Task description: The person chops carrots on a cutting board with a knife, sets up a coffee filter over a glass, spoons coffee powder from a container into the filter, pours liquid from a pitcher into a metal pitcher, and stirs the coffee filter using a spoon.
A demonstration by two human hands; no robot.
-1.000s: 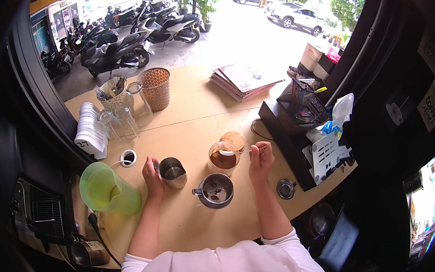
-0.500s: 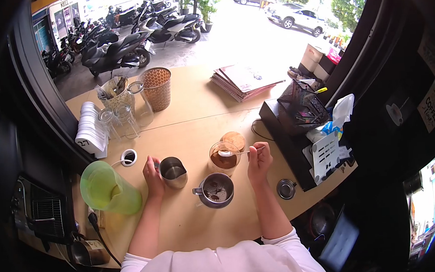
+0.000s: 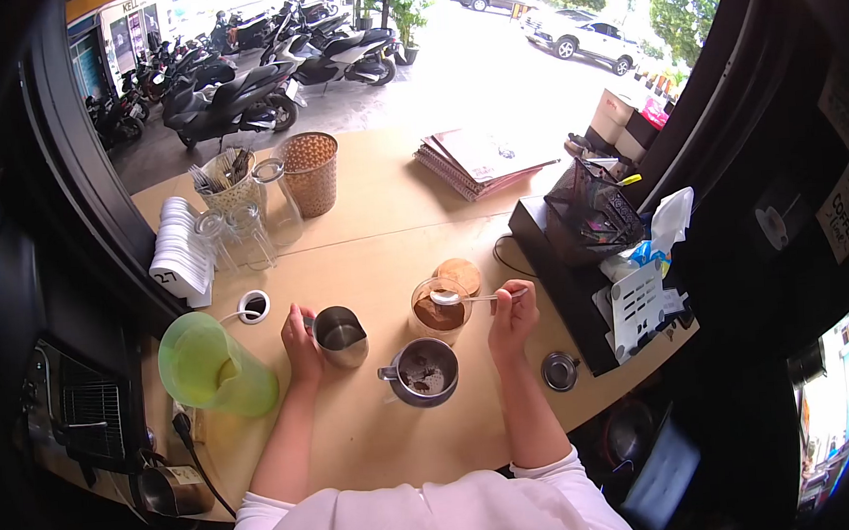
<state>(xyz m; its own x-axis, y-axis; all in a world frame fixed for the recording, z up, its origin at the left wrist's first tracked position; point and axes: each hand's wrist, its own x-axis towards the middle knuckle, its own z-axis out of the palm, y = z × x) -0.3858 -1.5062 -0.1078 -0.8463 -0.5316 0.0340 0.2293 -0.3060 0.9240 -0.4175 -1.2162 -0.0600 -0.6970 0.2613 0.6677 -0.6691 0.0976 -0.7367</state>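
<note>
My left hand (image 3: 301,342) is closed round the handle of a steel pitcher (image 3: 340,337), which stands upright on the wooden counter. Between the fingers of my right hand (image 3: 512,316) is the handle of a spoon (image 3: 449,297); its pale bowl is over the open glass jar (image 3: 435,323) of brown powder. Directly below the jar, nearer to me, sits a metal cup (image 3: 424,373) with brown powder or clumps inside. A round wooden lid (image 3: 458,276) lies behind the jar.
At the left stand a green jug (image 3: 212,365), upturned glasses (image 3: 245,232) and number tags (image 3: 180,251). Farther back are a woven cup (image 3: 312,175) and stacked menus (image 3: 481,161). A black box (image 3: 559,286) and small metal lid (image 3: 559,370) are at the right.
My right hand has shifted slightly, and the spoon's bowl has moved a little over the jar. My left hand stays on the pitcher.
</note>
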